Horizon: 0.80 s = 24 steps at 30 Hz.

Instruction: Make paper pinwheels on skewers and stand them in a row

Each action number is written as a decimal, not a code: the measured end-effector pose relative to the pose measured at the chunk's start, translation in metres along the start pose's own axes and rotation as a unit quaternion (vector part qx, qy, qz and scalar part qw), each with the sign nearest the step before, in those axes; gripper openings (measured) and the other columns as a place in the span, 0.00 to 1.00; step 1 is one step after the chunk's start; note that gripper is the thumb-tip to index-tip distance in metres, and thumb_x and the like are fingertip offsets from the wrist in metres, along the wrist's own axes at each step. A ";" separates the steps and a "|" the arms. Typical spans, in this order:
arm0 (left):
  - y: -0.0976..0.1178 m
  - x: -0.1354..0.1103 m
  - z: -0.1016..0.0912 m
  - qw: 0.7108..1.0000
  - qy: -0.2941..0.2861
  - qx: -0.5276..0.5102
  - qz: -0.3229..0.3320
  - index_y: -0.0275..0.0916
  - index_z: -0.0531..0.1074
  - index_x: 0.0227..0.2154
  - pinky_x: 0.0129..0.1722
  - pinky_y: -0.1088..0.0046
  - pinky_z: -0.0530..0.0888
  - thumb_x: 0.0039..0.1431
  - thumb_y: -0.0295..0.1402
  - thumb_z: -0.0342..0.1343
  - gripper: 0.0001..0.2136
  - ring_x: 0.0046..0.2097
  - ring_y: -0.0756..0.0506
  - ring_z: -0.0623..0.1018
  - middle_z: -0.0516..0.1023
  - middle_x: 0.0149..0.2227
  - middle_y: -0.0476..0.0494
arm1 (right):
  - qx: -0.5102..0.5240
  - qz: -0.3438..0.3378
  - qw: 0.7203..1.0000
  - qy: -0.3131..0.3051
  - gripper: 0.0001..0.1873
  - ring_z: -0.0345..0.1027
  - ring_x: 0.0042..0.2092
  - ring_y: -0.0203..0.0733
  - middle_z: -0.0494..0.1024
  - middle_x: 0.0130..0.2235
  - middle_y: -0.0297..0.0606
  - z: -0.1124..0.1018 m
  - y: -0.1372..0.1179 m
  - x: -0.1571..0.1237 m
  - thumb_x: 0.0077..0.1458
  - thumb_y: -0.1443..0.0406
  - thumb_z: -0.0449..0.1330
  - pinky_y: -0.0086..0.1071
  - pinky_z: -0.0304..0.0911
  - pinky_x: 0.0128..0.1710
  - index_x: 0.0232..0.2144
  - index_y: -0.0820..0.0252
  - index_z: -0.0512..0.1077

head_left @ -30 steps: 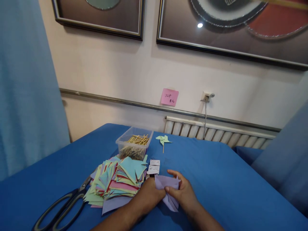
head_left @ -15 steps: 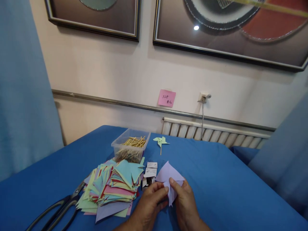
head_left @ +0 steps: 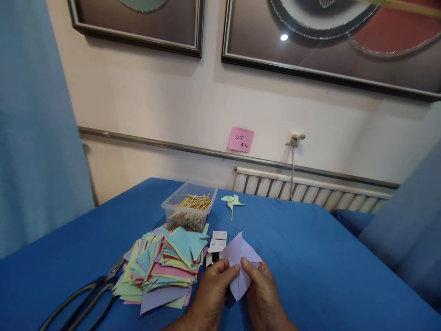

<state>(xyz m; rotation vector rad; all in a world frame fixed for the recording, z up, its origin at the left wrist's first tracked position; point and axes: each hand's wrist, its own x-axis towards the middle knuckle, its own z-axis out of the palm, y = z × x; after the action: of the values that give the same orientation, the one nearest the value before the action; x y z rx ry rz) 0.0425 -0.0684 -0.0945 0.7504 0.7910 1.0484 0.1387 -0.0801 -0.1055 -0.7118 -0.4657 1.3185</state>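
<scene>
A lilac square of paper (head_left: 239,250), cut inward from its corners, is held up between both hands above the table. My left hand (head_left: 214,285) pinches its left side, thumb on top. On the right side my right hand (head_left: 263,287) grips it the same way, its thumb close to the paper's middle. Left of the hands lies a thick pile of coloured paper pieces (head_left: 165,271). Small white boxes (head_left: 218,243) sit just behind my left hand, one showing something dark inside. Farther back rests a pale green paper pinwheel (head_left: 232,201) with a stick.
Dark-handled scissors (head_left: 99,289) lie at the left beside the paper pile. A clear plastic tub (head_left: 189,207) of thin wooden sticks stands behind the pile. Blue cloth (head_left: 310,257) covers the table, with a radiator (head_left: 310,186) and wall beyond its far edge.
The paper has turned slightly in my hands, and its lower point now shows wider and flatter. My left thumb has shifted further onto it. The view has moved a little.
</scene>
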 end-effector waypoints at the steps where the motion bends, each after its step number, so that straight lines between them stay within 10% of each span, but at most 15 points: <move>1: 0.000 0.000 0.000 1.000 0.002 0.007 0.003 0.34 0.73 0.27 0.31 0.74 0.67 0.43 0.35 0.64 0.11 0.29 0.49 0.73 0.75 0.26 0.46 | -0.002 -0.001 1.000 -0.004 0.15 0.73 0.37 0.46 0.79 0.35 0.41 0.000 0.000 0.000 0.41 0.63 0.68 0.39 0.66 0.41 0.34 0.62 0.74; 13: 0.022 0.004 -0.006 0.995 0.047 0.053 0.065 0.34 0.71 0.25 0.26 0.76 0.66 0.45 0.36 0.63 0.10 0.25 0.50 0.72 0.74 0.23 0.49 | -0.129 -0.063 0.990 -0.014 0.22 0.70 0.34 0.42 0.76 0.36 0.38 -0.008 0.001 0.005 0.51 0.56 0.60 0.34 0.64 0.33 0.46 0.59 0.67; 24: 0.054 0.002 -0.003 0.996 0.048 -0.060 0.043 0.35 0.71 0.26 0.29 0.73 0.70 0.44 0.30 0.62 0.07 0.26 0.49 0.73 0.75 0.23 0.48 | -0.397 -0.247 0.879 -0.093 0.16 0.65 0.34 0.38 0.71 0.34 0.33 -0.015 0.009 -0.001 0.54 0.68 0.56 0.32 0.61 0.39 0.46 0.53 0.65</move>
<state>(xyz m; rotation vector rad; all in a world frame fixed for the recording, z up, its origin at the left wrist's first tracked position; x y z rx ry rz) 0.0161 -0.0493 -0.0514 0.6394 0.7753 1.2060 0.1422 -0.0835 -0.1230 -1.0464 -1.2985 0.6747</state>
